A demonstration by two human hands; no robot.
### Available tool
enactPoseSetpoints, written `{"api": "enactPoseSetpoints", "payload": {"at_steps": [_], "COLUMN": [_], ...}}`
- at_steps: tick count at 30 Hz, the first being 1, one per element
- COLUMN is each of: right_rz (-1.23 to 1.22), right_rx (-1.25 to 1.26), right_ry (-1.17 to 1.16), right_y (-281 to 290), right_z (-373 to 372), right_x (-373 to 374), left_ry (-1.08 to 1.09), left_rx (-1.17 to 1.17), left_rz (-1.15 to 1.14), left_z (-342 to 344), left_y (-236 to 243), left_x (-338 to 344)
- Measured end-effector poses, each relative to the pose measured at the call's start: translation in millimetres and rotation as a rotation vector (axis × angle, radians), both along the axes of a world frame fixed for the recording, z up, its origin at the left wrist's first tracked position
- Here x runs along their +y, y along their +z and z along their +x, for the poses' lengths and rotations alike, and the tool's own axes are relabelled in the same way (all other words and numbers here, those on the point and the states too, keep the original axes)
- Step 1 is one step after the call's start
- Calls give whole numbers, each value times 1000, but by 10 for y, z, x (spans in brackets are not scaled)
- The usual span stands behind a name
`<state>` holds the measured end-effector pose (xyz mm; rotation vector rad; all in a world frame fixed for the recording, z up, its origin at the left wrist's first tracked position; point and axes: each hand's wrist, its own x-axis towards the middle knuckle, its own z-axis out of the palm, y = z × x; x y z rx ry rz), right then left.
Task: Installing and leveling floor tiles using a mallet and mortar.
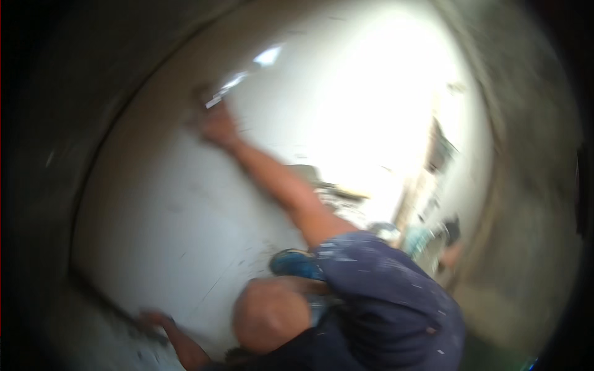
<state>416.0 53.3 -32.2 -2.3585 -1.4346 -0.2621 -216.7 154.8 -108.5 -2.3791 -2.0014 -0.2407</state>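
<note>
My right arm stretches up and left over a smooth, pale grey-white surface [167,216]. At its end my right hand [218,127] is smeared by motion but looks closed round a flat, trowel-like hand tool [213,102] with a bright, shiny edge. The tool is against or very near the surface; its exact shape is blurred. At the lower left, my left hand [154,318] lies by the dark border of the surface, its fingers too blurred to read. Between my arms are my bent bare knee [271,315] and a blue shoe [296,264].
Beyond my right forearm lie debris [343,207] and a yellowish strip [346,192]. Farther right are a long upright-looking board [413,198] and a blurred teal item [417,241]. Strong glare washes out the upper right. Dark, rough walls or borders [526,185] curve round the sides.
</note>
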Motion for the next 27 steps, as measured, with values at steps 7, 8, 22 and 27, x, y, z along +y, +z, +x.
{"api": "enactPoseSetpoints", "payload": {"at_steps": [7, 8, 22, 27], "right_rz": [-288, -230, -150, 146], "right_rx": [407, 339, 295, 143], "right_ry": [245, 148, -1436, -2002], "right_y": [590, 561, 732, 1470], "right_z": [414, 730, 2790, 2784], "right_x": [-1270, -1545, -7948, -8432], "left_ry": [78, 88, 101, 87], "left_rx": [192, 212, 251, 60], "left_rz": [-72, -72, -266, -209], "left_z": [83, 75, 395, 875], "left_y": [478, 554, 1098, 1163], "left_x": [-879, -939, -311, -326]}}
